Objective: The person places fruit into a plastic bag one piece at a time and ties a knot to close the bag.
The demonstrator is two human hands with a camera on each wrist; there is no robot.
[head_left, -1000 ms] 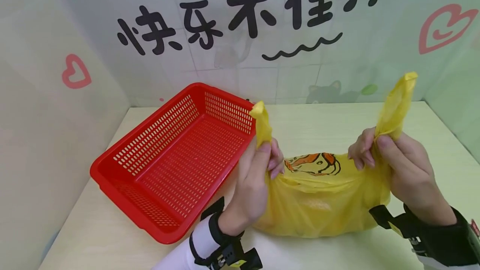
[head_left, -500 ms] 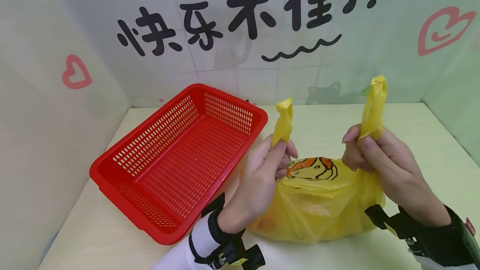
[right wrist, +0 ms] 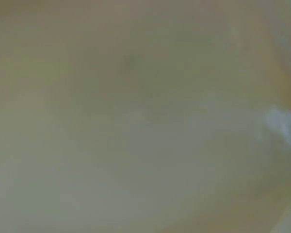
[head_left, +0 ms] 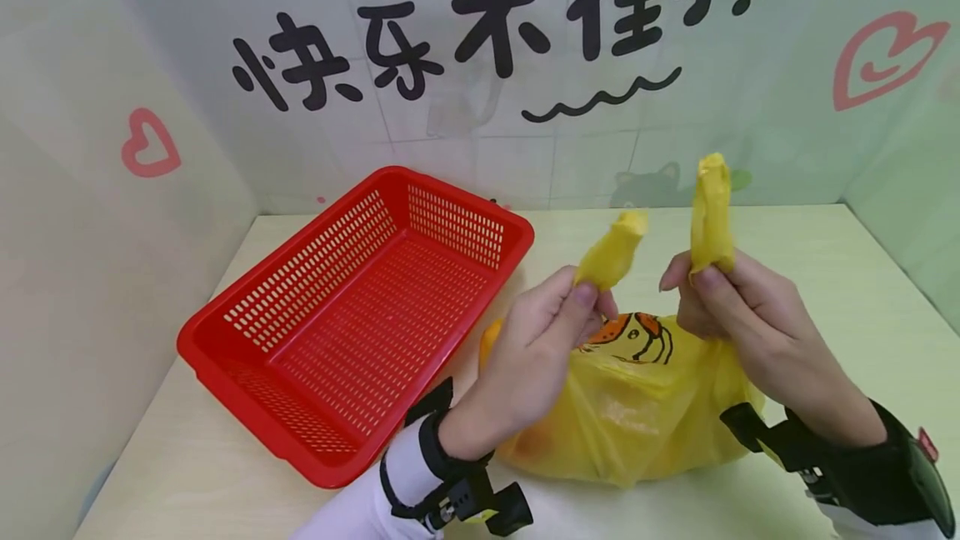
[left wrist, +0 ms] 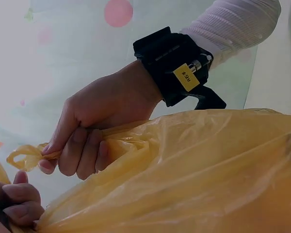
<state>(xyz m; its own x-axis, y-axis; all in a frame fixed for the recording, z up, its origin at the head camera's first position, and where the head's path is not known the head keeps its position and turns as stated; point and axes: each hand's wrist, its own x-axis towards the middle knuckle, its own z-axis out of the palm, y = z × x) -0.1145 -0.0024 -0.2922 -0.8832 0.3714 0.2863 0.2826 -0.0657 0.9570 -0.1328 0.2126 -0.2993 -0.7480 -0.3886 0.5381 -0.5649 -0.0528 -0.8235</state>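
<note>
A filled yellow plastic bag (head_left: 622,415) with an orange-and-black printed picture sits on the table, its contents hidden. My left hand (head_left: 536,348) pinches one of its handles between thumb and fingers, and the end pokes up to the right. The other handle is gripped by my right hand (head_left: 757,332), its end standing upright. Only a small gap parts the two handle ends. In the left wrist view, my right hand (left wrist: 102,121) holds its twisted handle above the bag (left wrist: 199,170), with my left hand (left wrist: 17,201) at the lower left corner. The right wrist view is blurred.
An empty-looking red plastic basket (head_left: 408,415) with slotted walls stands at the left, close beside the bag and left forearm. Behind the pale table (head_left: 847,273) rises a printed backdrop (head_left: 555,165), with side panels at left and right.
Both hands have come closer together, the left moving right and the right moving left, each bringing its handle along. The bag's handles now stand nearer each other; the basket has stayed put.
</note>
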